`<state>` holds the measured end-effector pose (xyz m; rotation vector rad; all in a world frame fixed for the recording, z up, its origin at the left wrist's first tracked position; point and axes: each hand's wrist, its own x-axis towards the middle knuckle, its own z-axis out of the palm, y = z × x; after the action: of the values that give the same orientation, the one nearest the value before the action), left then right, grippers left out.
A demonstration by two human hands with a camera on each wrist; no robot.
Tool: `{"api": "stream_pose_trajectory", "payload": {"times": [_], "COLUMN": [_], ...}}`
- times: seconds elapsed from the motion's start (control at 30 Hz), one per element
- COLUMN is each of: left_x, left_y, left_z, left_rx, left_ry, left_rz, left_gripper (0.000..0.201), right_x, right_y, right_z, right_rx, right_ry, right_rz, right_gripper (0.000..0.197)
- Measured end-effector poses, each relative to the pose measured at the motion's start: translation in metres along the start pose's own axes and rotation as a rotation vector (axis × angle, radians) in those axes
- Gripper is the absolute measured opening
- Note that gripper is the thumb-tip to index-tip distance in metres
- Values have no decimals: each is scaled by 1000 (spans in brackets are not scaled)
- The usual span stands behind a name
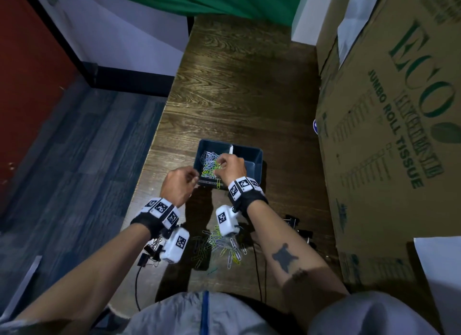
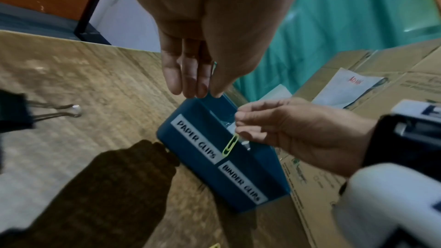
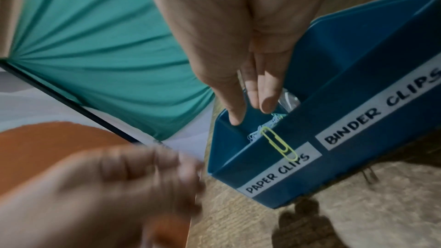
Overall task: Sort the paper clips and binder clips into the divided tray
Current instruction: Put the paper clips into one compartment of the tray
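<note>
A blue divided tray (image 1: 252, 171) stands mid-table, its front wall labelled PAPER CLIPS (image 3: 278, 173) and BINDER CLIPS (image 3: 381, 108). Its left compartment holds several coloured paper clips (image 1: 208, 164), and no clips show in the right one. One yellow paper clip (image 3: 279, 143) hangs over the front rim. My right hand (image 1: 230, 165) reaches into the left compartment with fingers (image 3: 267, 101) pointing down and the thumb apart, holding nothing. My left hand (image 1: 180, 183) hovers at the tray's front left corner, thumb against fingertips (image 2: 190, 88). What they hold is hidden.
Loose paper clips (image 1: 224, 247) lie on the wooden table (image 1: 244, 85) near me. Black binder clips sit at the left edge (image 1: 151, 251) and to the right (image 1: 299, 228). A big cardboard box (image 1: 389, 135) walls the right side. The table's left edge drops to the floor.
</note>
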<state>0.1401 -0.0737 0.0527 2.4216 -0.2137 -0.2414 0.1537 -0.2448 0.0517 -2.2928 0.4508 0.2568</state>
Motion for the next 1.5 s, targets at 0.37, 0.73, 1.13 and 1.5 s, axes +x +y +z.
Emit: {"api": "stream_pose_trajectory", "payload": {"times": [0.37, 0.73, 1.13, 1.5], "left_x": [-90, -122, -112, -108], "left_y": [-35, -52, -42, -47], "left_z": [56, 89, 93, 105], "left_rx": [381, 424, 458, 500], "left_ry": [-489, -575, -540, -528], "left_rz": [70, 44, 96, 192], "left_gripper": [44, 72, 110, 59], "right_x": [-73, -132, -128, -140], "right_y": [76, 158, 139, 139], "right_z": [10, 47, 37, 61], "right_rx": [-116, -364, -440, -499], "right_ry": [-13, -353, -291, -282], "right_rz": [-121, -10, -60, -189], "right_gripper": [11, 89, 116, 49]}}
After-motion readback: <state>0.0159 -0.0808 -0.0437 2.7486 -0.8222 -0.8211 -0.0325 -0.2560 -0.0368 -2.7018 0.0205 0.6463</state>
